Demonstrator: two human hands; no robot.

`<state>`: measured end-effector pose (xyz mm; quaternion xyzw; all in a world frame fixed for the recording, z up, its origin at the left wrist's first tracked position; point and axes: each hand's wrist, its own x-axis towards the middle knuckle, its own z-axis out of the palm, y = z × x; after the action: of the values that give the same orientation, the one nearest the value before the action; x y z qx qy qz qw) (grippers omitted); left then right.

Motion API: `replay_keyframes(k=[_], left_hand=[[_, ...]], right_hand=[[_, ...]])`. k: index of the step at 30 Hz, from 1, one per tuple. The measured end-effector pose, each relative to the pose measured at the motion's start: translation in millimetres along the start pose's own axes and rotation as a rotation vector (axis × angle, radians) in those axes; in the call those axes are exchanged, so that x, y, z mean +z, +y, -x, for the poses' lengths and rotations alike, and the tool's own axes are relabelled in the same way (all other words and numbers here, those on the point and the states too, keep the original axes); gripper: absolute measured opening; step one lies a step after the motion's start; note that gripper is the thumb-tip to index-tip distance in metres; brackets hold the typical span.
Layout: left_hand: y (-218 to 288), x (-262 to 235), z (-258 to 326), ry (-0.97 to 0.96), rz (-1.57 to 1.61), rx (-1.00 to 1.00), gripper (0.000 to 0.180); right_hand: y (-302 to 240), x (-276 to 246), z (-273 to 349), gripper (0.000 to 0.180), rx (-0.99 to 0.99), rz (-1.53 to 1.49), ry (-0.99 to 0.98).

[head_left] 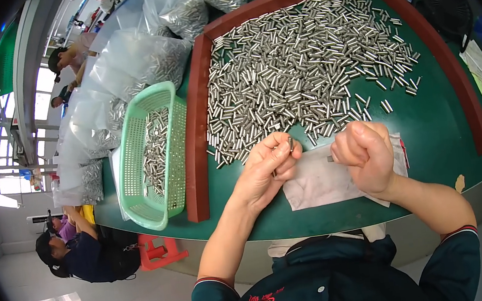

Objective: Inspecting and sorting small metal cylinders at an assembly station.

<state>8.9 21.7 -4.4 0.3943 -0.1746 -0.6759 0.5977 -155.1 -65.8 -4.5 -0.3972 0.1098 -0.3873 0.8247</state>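
My left hand [268, 168] pinches a small metal pin [291, 144] between thumb and fingertips, just above the near edge of a big heap of loose metal pins [297, 67]. To its right, my right hand [365, 155] is closed with its fingers curled in. The end of a small metal piece [330, 158] shows at its left side; the rest of what it holds is hidden. Below both hands a whitish cloth [316, 188] lies on the green tabletop [429, 135].
Red-brown rails [199, 155] frame the heap at left, back and right. A light green basket [160, 222] holding pins stands left of the frame. Clear bags of pins [150, 60] line the far left. A black fan [444, 7] stands at right. Other people [89, 254] sit at left.
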Motion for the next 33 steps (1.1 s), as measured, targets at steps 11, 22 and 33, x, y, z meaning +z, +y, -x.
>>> replay_keyframes(k=[11, 22, 33], left_hand=[[9.9, 6.6, -0.8, 0.111, -0.045, 0.000, 0.023], [74.6, 11.4, 46.3, 0.991, -1.532, 0.897, 0.009], [74.3, -17.7, 13.6, 0.788, -1.772, 1.067, 0.017]], right_hand=[[-3.1, -0.4, -9.3, 0.040, 0.007, -0.034, -0.031], [-1.3, 2.6, -4.6, 0.039, 0.019, -0.018, 0.024], [-4.4, 1.9, -5.2, 0.040, 0.016, -0.011, 0.013]])
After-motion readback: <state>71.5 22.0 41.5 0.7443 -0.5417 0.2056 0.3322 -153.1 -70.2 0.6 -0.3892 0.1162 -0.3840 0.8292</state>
